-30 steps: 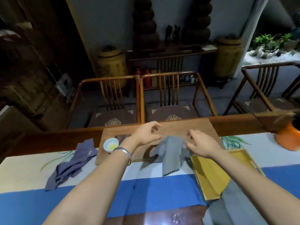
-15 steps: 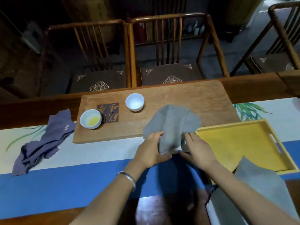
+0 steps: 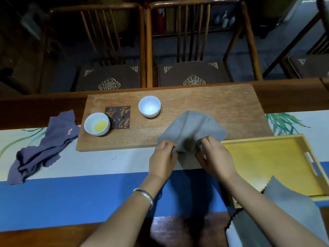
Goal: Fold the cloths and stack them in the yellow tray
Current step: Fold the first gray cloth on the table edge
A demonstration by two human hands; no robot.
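Observation:
A grey cloth [image 3: 191,130] lies half on the wooden board, bunched up at its near edge. My left hand [image 3: 162,158] pinches that near edge on the left and my right hand [image 3: 214,156] pinches it on the right, the two close together. The yellow tray [image 3: 267,163] sits just right of my right hand with nothing on its floor. A second grey cloth [image 3: 283,209] drapes over the tray's near corner and down past the table edge. A purple cloth [image 3: 44,147] lies crumpled at the far left.
The wooden board [image 3: 204,102] carries a white cup [image 3: 149,106] and another white cup with yellow liquid [image 3: 97,123] beside a dark plaque [image 3: 118,117]. Blue and white runner [image 3: 71,193] covers the table. Wooden chairs [image 3: 194,50] stand behind the table.
My head tilted down and both hands came toward me, from the cloth's far edge to its near edge. The grey cloth now lies spread on the board instead of hanging.

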